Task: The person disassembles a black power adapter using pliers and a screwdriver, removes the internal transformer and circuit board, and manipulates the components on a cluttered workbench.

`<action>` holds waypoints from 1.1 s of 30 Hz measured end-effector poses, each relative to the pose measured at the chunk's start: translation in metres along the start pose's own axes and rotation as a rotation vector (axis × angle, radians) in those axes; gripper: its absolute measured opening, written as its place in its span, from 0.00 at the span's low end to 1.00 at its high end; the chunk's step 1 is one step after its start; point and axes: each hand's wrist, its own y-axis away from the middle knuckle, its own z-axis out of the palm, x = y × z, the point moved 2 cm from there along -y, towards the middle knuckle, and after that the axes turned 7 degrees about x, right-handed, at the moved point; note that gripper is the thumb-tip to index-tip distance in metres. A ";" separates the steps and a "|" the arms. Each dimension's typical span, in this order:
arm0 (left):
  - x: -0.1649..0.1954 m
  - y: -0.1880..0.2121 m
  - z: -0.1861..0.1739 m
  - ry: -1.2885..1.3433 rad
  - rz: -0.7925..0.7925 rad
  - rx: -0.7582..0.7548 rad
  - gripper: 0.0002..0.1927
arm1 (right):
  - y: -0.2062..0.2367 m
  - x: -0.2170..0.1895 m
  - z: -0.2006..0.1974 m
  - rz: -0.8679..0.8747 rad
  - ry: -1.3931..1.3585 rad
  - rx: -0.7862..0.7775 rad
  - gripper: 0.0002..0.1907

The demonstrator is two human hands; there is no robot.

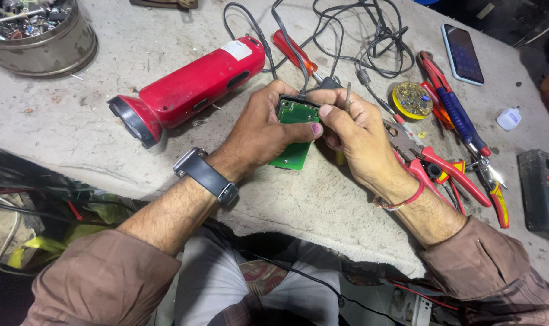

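Two hands at work over a worn grey desk (323, 199), seen from above. Left hand (259, 130), with a dark watch (205, 175) on its wrist, wrapped around a small green circuit board (294, 136), thumb pressed across the board's face, board lifted just off the desk and tilted toward the camera. Right hand (359, 136), with a red thread at the wrist, touching the board's upper edge with thumb and forefinger and pinching a thin metal tool (347, 96), probably a probe or tweezers; tip hidden. Black cable (298, 60) running up from the top of the board.

Beyond the left hand, a red torch (193, 87) lying on its side with a wire entering its rear end, so apparently opened and not yet closed up. Just beyond both hands, a red-handled screwdriver (295, 51) under a tangle of black leads. To the right of the right hand, red-handled pliers (431, 166), a blue-handled cutter (458, 118), a round yellow tin of flux or solder paste (412, 99), a smartphone (463, 54), and a dark meter (543, 193) at the edge. Far beyond the left hand, a metal tin of small parts (42, 36).

Judged from this: board out and under inspection or repair; refitting and reassembly seemingly left to do.
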 end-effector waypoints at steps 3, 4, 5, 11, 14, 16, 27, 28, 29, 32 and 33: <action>-0.001 -0.001 0.000 -0.053 -0.070 0.014 0.24 | 0.001 -0.003 -0.004 0.058 -0.117 -0.034 0.14; 0.000 -0.002 0.000 -0.072 -0.045 0.015 0.24 | 0.001 -0.004 -0.004 0.082 -0.169 -0.052 0.14; 0.000 -0.002 0.000 -0.092 -0.021 0.018 0.23 | 0.001 -0.005 -0.005 0.078 -0.184 -0.066 0.15; -0.002 -0.001 -0.002 -0.114 0.025 0.023 0.23 | 0.006 -0.002 -0.002 -0.018 -0.012 -0.095 0.16; -0.001 -0.001 -0.002 -0.151 0.056 0.018 0.24 | 0.007 -0.002 -0.007 -0.116 0.148 -0.042 0.16; 0.000 0.000 -0.002 -0.188 0.038 0.019 0.25 | 0.005 -0.003 -0.015 -0.072 0.058 0.021 0.15; -0.001 0.004 -0.004 -0.160 0.155 -0.024 0.27 | 0.009 -0.012 -0.025 0.043 0.103 0.000 0.20; -0.001 0.004 -0.005 -0.157 0.145 -0.017 0.27 | 0.008 -0.013 -0.026 0.021 0.161 0.005 0.20; -0.001 0.004 -0.005 -0.153 0.136 -0.010 0.27 | 0.008 -0.013 -0.026 0.028 0.161 0.005 0.20; -0.003 0.001 -0.005 -0.163 0.092 0.043 0.28 | 0.008 -0.012 -0.025 0.055 0.163 -0.006 0.18; -0.005 0.000 -0.005 -0.169 0.073 0.067 0.28 | 0.007 -0.011 -0.024 0.070 0.163 -0.013 0.17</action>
